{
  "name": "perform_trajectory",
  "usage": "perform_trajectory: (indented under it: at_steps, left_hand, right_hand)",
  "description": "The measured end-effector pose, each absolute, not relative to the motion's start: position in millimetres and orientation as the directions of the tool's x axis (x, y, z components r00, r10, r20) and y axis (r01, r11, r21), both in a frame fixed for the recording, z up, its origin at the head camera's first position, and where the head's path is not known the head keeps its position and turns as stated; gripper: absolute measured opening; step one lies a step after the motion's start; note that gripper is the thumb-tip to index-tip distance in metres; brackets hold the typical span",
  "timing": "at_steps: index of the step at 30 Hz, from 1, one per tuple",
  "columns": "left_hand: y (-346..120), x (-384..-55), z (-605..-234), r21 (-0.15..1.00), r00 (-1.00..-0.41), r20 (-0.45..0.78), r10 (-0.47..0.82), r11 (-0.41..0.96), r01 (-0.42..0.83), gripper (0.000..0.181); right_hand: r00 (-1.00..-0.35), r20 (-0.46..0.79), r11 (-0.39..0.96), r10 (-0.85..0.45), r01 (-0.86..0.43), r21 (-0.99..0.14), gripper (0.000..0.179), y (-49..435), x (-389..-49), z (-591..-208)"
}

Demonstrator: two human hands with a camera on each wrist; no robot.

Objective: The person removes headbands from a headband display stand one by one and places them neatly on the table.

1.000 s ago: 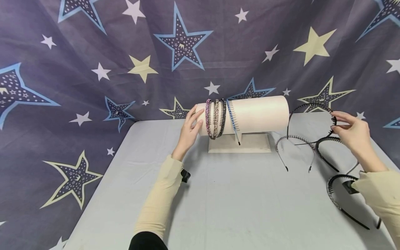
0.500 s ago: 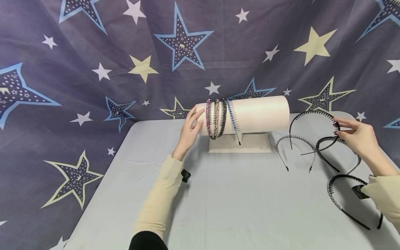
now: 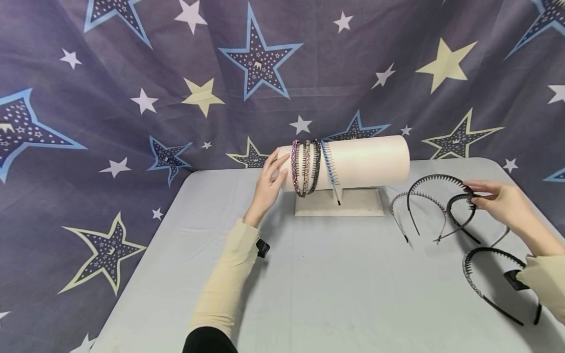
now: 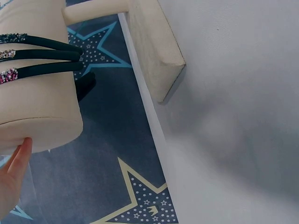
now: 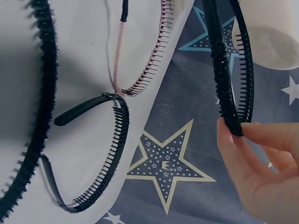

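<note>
My right hand (image 3: 503, 201) pinches one side of a black toothed headband (image 5: 222, 74) between thumb and fingers, with the band off the table. At the other side, my left hand (image 3: 267, 184) rests against the left end of a cream cylindrical display stand (image 3: 371, 159). Its fingers are fairly straight, and fingertips touch the end face in the left wrist view. Round the cylinder sit a pink-purple headband (image 3: 294, 169), a gold one (image 3: 306, 169) and a black headband (image 3: 316, 169), close together. A blue toothed headband (image 3: 328, 164) hangs slightly apart to their right.
Below the held band, a pinkish headband (image 5: 119, 51) and a black headband (image 5: 112, 144) lie on the grey table (image 3: 335, 284). Another black headband (image 3: 474, 282) lies nearer the front right. A star-patterned cloth (image 3: 326, 103) hangs behind; the stand's base (image 3: 353, 208) is on the table.
My right hand has moved down and slightly right, lowering the black headband, which now overlaps the headbands on the table in the head view. The left hand and stand stay put.
</note>
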State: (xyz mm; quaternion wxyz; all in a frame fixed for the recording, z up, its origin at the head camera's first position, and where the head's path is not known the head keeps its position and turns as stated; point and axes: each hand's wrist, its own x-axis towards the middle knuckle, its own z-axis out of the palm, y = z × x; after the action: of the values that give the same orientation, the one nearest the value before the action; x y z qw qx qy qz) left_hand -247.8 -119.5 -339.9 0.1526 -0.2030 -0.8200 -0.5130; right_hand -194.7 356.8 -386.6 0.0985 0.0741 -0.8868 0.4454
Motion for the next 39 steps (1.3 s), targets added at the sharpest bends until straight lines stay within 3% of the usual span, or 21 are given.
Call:
perform_trajectory:
  at_steps: [5, 9, 19, 24, 30, 39]
  left_hand:
    - [-120, -248, -340, 0.772, -0.865, 0.468, 0.18, 0.393, 0.5, 0.035]
    - [-120, -249, -340, 0.768, -0.861, 0.475, 0.181, 0.392, 0.507, 0.035]
    - [-119, -248, -340, 0.769, -0.862, 0.475, 0.18, 0.392, 0.505, 0.035]
    - [-119, -248, -340, 0.771, -0.863, 0.472, 0.179, 0.39, 0.503, 0.035]
    - [-119, -248, -340, 0.776, -0.869, 0.462, 0.178, 0.393, 0.493, 0.035]
    - [-119, -248, -339, 0.779, -0.871, 0.458, 0.178, 0.393, 0.489, 0.036]
  right_hand:
    - [-0.962, 0.247, 0.506, -0.118, -0.272, -0.818, 0.063, 349, -186, -381]
    - [-0.95, 0.251, 0.477, -0.188, -0.312, -0.821, 0.061, 355, -187, -388]
    - [-0.972, 0.097, 0.636, -0.214, -0.214, -0.741, 0.042, 350, -182, -389]
    - [-0.963, 0.067, 0.638, -0.262, -0.225, -0.736, 0.037, 345, -180, -391]
    - [-0.94, 0.103, 0.555, -0.326, -0.278, -0.784, 0.049, 343, -180, -396]
    - [-0.876, 0.194, 0.487, -0.44, -0.415, -0.769, 0.059, 340, -177, -407]
